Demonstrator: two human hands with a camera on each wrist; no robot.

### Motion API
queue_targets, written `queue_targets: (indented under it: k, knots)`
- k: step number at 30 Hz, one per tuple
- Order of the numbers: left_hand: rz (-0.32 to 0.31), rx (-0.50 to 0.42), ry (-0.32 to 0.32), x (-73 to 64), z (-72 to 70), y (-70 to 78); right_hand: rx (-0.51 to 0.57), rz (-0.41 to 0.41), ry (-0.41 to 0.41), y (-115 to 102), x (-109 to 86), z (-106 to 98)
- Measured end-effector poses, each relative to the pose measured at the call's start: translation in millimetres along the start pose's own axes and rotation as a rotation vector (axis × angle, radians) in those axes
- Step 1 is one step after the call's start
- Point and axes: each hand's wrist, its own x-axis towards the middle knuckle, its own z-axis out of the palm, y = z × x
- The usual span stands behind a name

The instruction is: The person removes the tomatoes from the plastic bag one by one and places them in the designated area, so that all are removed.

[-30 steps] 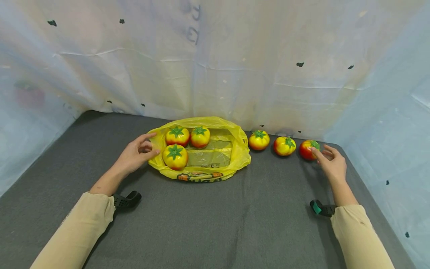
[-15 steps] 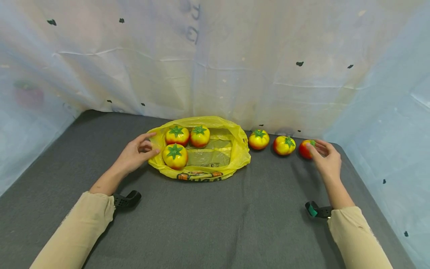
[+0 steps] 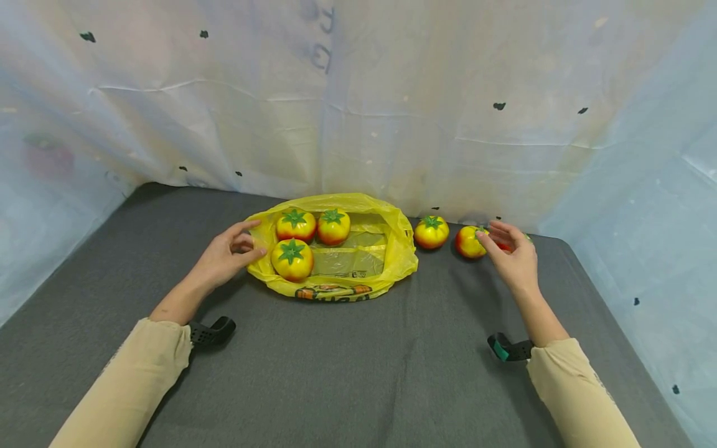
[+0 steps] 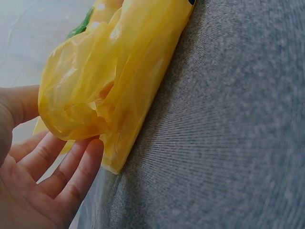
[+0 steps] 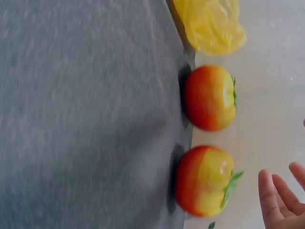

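Note:
A yellow plastic bag lies with its mouth spread, and three yellow-red tomatoes are in its left part. My left hand holds the bag's left rim. In the left wrist view, several fingers touch the bag's outside while another digit passes behind its edge. Right of the bag, more tomatoes stand in a row: one tomato near it, a middle tomato, and a red one largely hidden by my right hand. That hand hovers with fingers spread, grasping nothing visible; its fingertips are near the middle tomato.
A dark grey cloth covers the table. Whitish sheeting hangs behind, close to the tomato row, and a bluish sheet hangs at the right. Another sheet borders the left side.
My right hand has moved left from the rightmost tomato towards the middle one, and now covers most of the rightmost. The left hand, the bag and the tomatoes inside have not moved.

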Motion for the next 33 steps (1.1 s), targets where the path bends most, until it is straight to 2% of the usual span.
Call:
queue_targets:
  k: [10, 17, 25, 33]
  knots:
    - [0.007, 0.006, 0.003, -0.4, 0.3, -0.4, 0.013, -0.087, -0.071, -12, -6.6, 18]
    - [0.009, -0.004, 0.002, -1.2, 0.4, 0.5, 0.0, -0.096, -0.099, -15, -8.1, 29]
    - [0.005, 0.003, 0.007, -0.1, 0.6, -0.2, 0.04, -0.106, -0.166, -24, -13.0, 41]
    - [-0.001, 0.001, 0.004, -0.6, 0.4, 0.8, 0.099, -0.148, -0.237, -35, -15.3, 51]
